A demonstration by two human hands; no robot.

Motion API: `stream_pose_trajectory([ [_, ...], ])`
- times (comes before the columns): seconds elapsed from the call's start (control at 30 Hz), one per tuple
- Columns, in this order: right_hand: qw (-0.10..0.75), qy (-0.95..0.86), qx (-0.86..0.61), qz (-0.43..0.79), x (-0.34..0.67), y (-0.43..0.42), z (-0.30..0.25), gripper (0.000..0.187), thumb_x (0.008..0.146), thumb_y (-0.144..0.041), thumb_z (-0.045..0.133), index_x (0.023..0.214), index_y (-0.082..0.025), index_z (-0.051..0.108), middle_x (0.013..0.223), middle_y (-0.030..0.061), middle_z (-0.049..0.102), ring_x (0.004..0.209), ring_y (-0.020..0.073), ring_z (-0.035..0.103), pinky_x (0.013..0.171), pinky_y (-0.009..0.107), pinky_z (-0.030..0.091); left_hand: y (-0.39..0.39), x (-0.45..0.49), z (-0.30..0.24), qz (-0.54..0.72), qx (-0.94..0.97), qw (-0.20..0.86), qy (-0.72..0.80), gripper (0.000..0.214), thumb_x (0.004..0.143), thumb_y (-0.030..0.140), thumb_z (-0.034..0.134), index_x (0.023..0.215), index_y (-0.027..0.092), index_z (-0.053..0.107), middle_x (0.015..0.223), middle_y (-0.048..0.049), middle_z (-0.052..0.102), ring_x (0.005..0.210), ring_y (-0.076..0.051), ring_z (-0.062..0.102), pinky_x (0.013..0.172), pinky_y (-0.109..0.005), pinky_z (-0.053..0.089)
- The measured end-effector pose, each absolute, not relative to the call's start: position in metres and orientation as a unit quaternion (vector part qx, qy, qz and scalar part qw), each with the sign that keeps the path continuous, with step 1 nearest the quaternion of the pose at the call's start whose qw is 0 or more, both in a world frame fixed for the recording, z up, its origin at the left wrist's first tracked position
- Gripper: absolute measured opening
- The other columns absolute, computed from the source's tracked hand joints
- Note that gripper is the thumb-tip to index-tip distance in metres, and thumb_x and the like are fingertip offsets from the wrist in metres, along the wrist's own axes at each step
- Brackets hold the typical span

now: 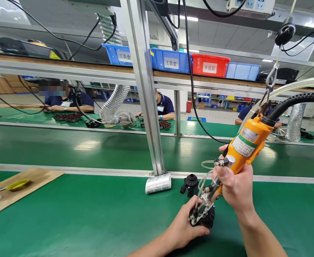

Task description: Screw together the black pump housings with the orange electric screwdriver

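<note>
My right hand (235, 187) is closed around an orange electric screwdriver (246, 144) that hangs from a hook and black cable. The tool's metal tip with clear tubes points down onto a small black part (205, 218) on the green mat. My left hand (182, 228) wraps around that black part from the left and holds it against the mat. A second black part (190, 184) stands just behind, near the rail.
An aluminium post (146, 92) rises from a foot at the conveyor's edge (92, 170). A wooden board (17, 191) with a yellow-green ring lies at the left. Several people sit across the belt; blue and red bins (210, 65) line the shelf above.
</note>
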State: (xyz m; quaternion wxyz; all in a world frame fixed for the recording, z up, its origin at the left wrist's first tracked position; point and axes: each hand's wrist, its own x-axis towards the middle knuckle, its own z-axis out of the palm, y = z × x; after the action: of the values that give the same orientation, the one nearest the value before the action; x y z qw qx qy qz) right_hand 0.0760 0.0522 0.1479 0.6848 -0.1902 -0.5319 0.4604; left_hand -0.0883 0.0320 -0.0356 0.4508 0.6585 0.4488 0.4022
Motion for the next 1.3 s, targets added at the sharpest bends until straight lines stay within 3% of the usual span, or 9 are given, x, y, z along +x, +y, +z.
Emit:
stream_pose_trajectory([
  [0.1, 0.688, -0.537, -0.195, 0.448, 0.075, 0.050, 0.149, 0.053, 0.071, -0.040, 0.093, 0.110, -0.022, 0.062, 0.062, -0.0087, 0.051, 0.047, 0.0087, 0.043, 0.045, 0.022, 0.038, 0.032, -0.088, -0.031, 0.398, 0.661, 0.454, 0.445, 0.073, 0.066, 0.036, 0.097, 0.132, 0.023, 0.070, 0.115, -0.0041, 0.080, 0.111, -0.034, 0.072, 0.109, -0.046, 0.056],
  [0.27, 0.669, -0.570, -0.220, 0.424, 0.059, 0.049, 0.144, 0.045, 0.068, -0.035, 0.091, 0.098, -0.022, 0.059, 0.062, -0.0080, 0.052, 0.049, 0.0096, 0.045, 0.046, 0.023, 0.043, 0.028, -0.083, -0.011, 0.426, 0.663, 0.457, 0.413, 0.074, 0.065, 0.021, 0.093, 0.137, 0.024, 0.071, 0.134, -0.0054, 0.076, 0.123, -0.035, 0.068, 0.120, -0.046, 0.047],
  [0.4, 0.638, -0.590, -0.226, 0.440, 0.048, 0.050, 0.135, 0.048, 0.067, -0.035, 0.091, 0.099, -0.023, 0.057, 0.062, -0.0082, 0.052, 0.053, 0.0115, 0.048, 0.051, 0.024, 0.047, 0.027, -0.078, 0.005, 0.426, 0.668, 0.445, 0.417, 0.073, 0.063, 0.013, 0.090, 0.134, 0.025, 0.074, 0.133, -0.0046, 0.078, 0.128, -0.036, 0.066, 0.124, -0.046, 0.043],
  [0.7, 0.632, -0.564, -0.243, 0.473, 0.042, 0.054, 0.128, 0.052, 0.065, -0.037, 0.092, 0.101, -0.022, 0.057, 0.065, -0.0084, 0.051, 0.054, 0.0103, 0.045, 0.049, 0.023, 0.042, 0.026, -0.084, -0.015, 0.407, 0.659, 0.421, 0.472, 0.076, 0.062, 0.019, 0.094, 0.134, 0.024, 0.073, 0.115, -0.0068, 0.082, 0.118, -0.039, 0.071, 0.122, -0.055, 0.044],
  [0.9, 0.690, -0.518, -0.225, 0.453, 0.082, 0.055, 0.145, 0.050, 0.069, -0.041, 0.091, 0.104, -0.021, 0.061, 0.071, -0.0053, 0.057, 0.051, 0.0091, 0.048, 0.047, 0.022, 0.042, 0.043, -0.095, -0.037, 0.468, 0.634, 0.433, 0.438, 0.077, 0.063, 0.028, 0.097, 0.135, 0.022, 0.069, 0.129, -0.0093, 0.078, 0.126, -0.037, 0.068, 0.117, -0.048, 0.049],
  [1.03, 0.738, -0.480, -0.165, 0.445, 0.128, 0.048, 0.156, 0.053, 0.078, -0.054, 0.087, 0.111, -0.023, 0.061, 0.070, -0.0058, 0.054, 0.047, 0.0092, 0.046, 0.044, 0.022, 0.041, 0.059, -0.115, -0.038, 0.481, 0.614, 0.354, 0.517, 0.069, 0.064, 0.025, 0.094, 0.129, 0.021, 0.070, 0.122, -0.0086, 0.081, 0.118, -0.034, 0.074, 0.111, -0.045, 0.053],
  [1.17, 0.766, -0.480, -0.180, 0.388, 0.153, 0.047, 0.166, 0.057, 0.075, -0.063, 0.085, 0.107, -0.023, 0.060, 0.060, -0.0082, 0.048, 0.043, 0.0092, 0.041, 0.041, 0.022, 0.038, 0.064, -0.137, -0.027, 0.407, 0.635, 0.244, 0.609, 0.076, 0.075, 0.027, 0.087, 0.146, 0.029, 0.061, 0.121, -0.0053, 0.081, 0.116, -0.033, 0.075, 0.108, -0.045, 0.055],
  [1.3, 0.798, -0.448, -0.194, 0.352, 0.162, 0.052, 0.175, 0.058, 0.071, -0.063, 0.083, 0.106, -0.022, 0.061, 0.058, -0.0082, 0.047, 0.042, 0.0087, 0.036, 0.039, 0.021, 0.035, 0.063, -0.150, -0.035, 0.404, 0.657, 0.065, 0.633, 0.092, 0.079, 0.031, 0.089, 0.159, 0.034, 0.046, 0.131, -0.0090, 0.068, 0.123, -0.035, 0.067, 0.106, -0.050, 0.056],
])
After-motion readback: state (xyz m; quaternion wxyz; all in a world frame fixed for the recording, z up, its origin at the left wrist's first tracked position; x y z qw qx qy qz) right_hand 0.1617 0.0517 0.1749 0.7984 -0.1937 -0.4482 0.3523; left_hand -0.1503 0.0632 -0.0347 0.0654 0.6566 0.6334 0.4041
